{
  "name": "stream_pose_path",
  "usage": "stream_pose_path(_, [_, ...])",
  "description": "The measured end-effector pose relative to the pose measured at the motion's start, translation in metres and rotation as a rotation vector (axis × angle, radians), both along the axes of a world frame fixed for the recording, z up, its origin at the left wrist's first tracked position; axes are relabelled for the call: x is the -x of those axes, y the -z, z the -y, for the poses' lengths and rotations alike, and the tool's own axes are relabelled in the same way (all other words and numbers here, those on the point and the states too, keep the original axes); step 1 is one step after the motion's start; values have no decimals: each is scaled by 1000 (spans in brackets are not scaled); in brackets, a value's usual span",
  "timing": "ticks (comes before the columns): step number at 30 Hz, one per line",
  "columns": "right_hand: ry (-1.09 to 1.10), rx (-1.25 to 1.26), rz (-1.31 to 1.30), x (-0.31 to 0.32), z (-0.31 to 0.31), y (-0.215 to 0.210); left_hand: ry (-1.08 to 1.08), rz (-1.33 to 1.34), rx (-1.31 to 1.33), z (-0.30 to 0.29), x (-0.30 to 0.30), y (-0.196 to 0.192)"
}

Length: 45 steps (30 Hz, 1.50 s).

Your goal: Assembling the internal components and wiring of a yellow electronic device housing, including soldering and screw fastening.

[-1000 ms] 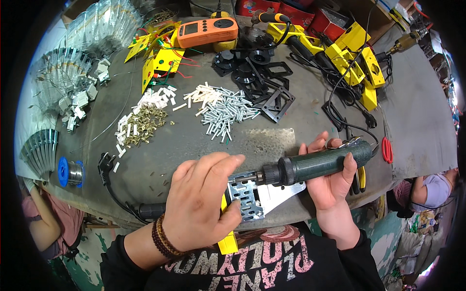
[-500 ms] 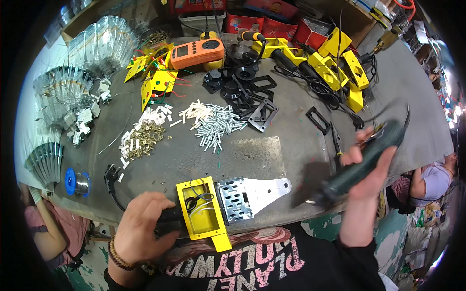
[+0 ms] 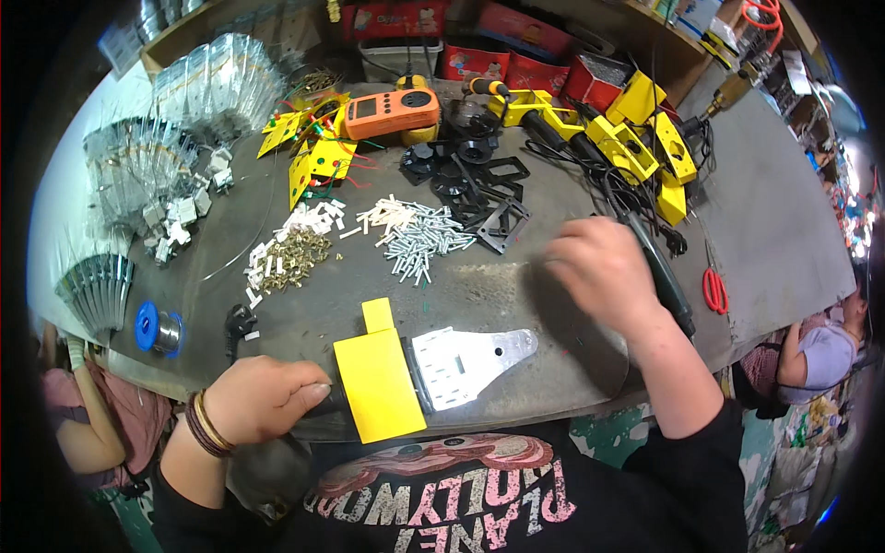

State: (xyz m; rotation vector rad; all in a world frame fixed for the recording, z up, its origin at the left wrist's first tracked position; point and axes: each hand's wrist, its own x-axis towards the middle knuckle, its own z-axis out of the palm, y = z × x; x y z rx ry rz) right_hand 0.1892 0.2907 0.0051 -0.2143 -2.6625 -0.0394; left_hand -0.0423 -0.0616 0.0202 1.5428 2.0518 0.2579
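Your left hand (image 3: 263, 398) is clamped on the yellow tool (image 3: 380, 382) with its metal plate (image 3: 470, 362) at the counter (image 3: 516, 295) edge. Your right hand (image 3: 604, 270) rests on the green screwdriver (image 3: 666, 276); can't tell if it grips.

Yellow housing (image 3: 380, 382) flipped closed-side up, right hand (image 3: 604, 272) lays screwdriver (image 3: 666, 276) down

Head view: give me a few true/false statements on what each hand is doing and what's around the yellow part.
1. The left hand grips the yellow-cased part at the near table edge. True.
2. A silver perforated plate sticks out of the yellow casing toward the right. True.
3. The right hand rests on the orange meter. False: it is on the dark green power screwdriver, far from the meter.
4. The red scissors lie left of the left hand. False: they lie right of the right hand.
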Motion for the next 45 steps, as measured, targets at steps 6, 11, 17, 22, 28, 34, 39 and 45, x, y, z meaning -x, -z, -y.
stream_pose_path(6, [-163,-135,183,86,8,22,-31,-351,-536,-35,0,-8])
stream_pose_path(11, [-177,-199,250,97,6,28,-71,-228,-416,-95,36,24])
stream_pose_path(17, [-76,-174,146,82,19,29,-35,-324,-347,-147,42,41])
stream_pose_path(22, [-232,566,93,47,63,-2,33,-430,-383,-142,41,49])
stream_pose_path(28, [-342,521,50,32,107,17,-75,-302,-438,-124,42,26])
stream_pose_path(34, [-228,325,-12,45,118,29,-268,83,-518,-95,40,32])
stream_pose_path(39, [-333,533,-199,47,117,44,-457,380,-411,-104,36,36])
stream_pose_path(45, [-293,626,-246,45,116,43,-340,272,-456,-80,18,18])
